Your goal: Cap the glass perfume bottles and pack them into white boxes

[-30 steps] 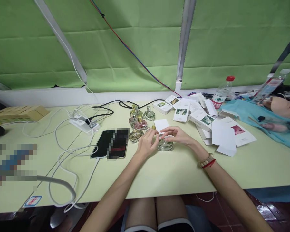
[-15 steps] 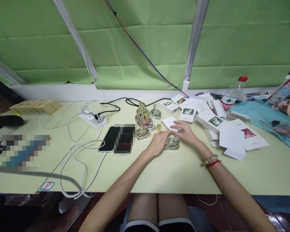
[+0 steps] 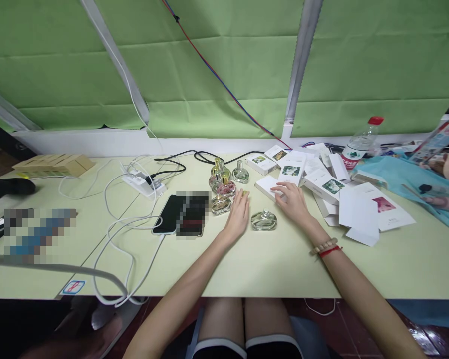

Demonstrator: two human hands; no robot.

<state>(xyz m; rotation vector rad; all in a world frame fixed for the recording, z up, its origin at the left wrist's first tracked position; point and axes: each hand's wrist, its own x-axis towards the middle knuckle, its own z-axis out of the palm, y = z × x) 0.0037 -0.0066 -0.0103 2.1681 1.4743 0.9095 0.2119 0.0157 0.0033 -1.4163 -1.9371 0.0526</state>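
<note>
While both forearms stretch out over the pale green bench (image 3: pixel 247 269), the left hand (image 3: pixel 238 217) lies flat and open, palm down, fingers straight, grasping nothing. At its fingertips sits a small gold cap (image 3: pixel 244 193), so close that I cannot tell whether they touch it. Just to the left of that hand stands a cluster of small perfume bottles (image 3: pixel 220 187), the nearest almost against its fingers. Between the two hands, clear of both, rests a squat clear perfume bottle (image 3: pixel 264 221) with no cap on its neck.

The right hand (image 3: pixel 292 202), a bead bracelet and red cord at its wrist, is loosely open with fingers spread, fingertips resting on a small white box (image 3: pixel 266 185) lying flat just beyond it; it presses on the box rather than gripping it. Past and to the right of this hand spreads a heap of white cartons (image 3: pixel 324 182), some printed with flower pictures, some unfolded. Farther right stands a water bottle (image 3: pixel 360 142) with a red cap.

Well to the left of the left hand lie two phones (image 3: pixel 181 215) side by side, with white cables and a power strip (image 3: pixel 144 182) beyond them.
</note>
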